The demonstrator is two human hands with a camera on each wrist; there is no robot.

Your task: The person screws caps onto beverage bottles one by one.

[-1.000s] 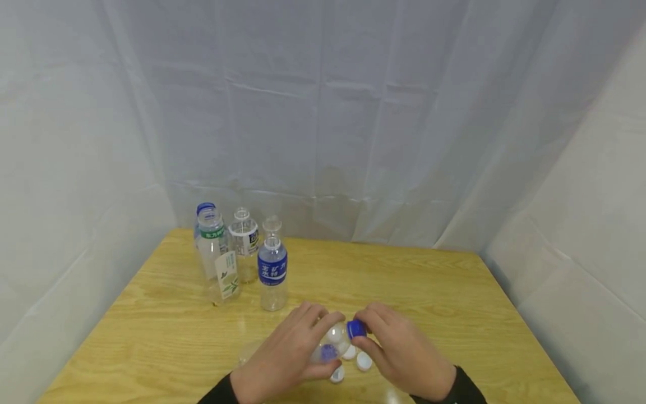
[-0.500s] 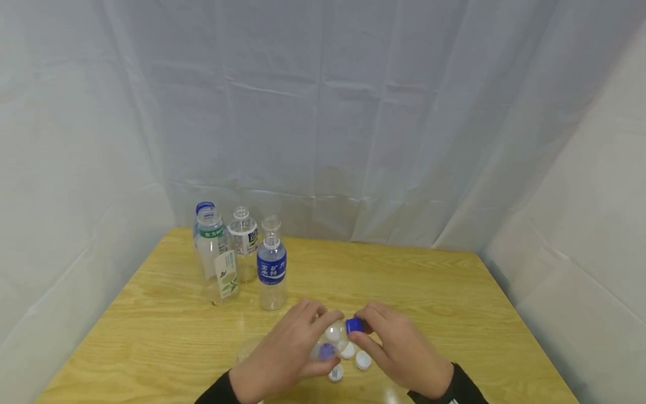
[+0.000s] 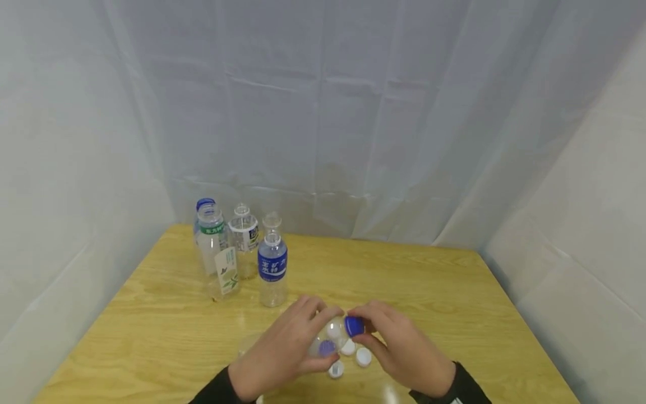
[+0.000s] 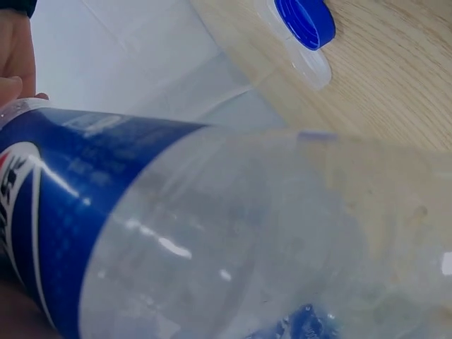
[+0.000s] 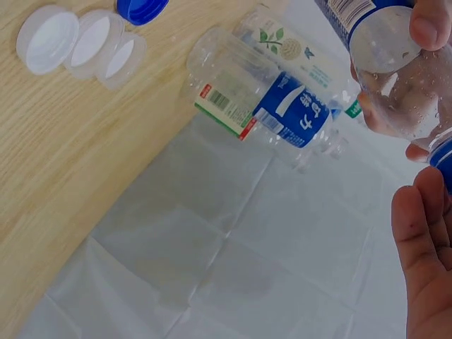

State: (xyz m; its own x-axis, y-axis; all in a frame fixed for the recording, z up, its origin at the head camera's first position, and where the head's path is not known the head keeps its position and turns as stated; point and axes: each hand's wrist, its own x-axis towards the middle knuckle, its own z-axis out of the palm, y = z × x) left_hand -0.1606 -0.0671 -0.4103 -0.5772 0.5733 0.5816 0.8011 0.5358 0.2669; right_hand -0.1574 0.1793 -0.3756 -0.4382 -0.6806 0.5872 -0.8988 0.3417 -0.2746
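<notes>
My left hand point(image 3: 285, 350) grips a clear plastic bottle point(image 3: 337, 330) around its body. The bottle lies tilted over the table with its neck toward the right; its blue label point(image 4: 78, 191) shows in the left wrist view. At the neck sits a blue bottle cap point(image 3: 354, 326), pinched between the thumb and fingers of my right hand point(image 3: 404, 348). Below the bottle, white caps point(image 3: 363, 357) lie on the table, and another blue cap point(image 5: 141, 8) beside them shows through the clear plastic in the head view. Most of the bottle's body is hidden by my left hand in that view.
Several capless bottles stand at the back left of the wooden table point(image 3: 404, 280), among them a blue-labelled one point(image 3: 272, 266) and a green-banded one point(image 3: 212, 252). White sheeting point(image 3: 323, 112) hangs around the back and sides.
My right fingers have shifted a little to the left over the blue cap, and the cap's angle differs slightly. My left hand keeps its hold on the bottle. The standing bottles stay put.
</notes>
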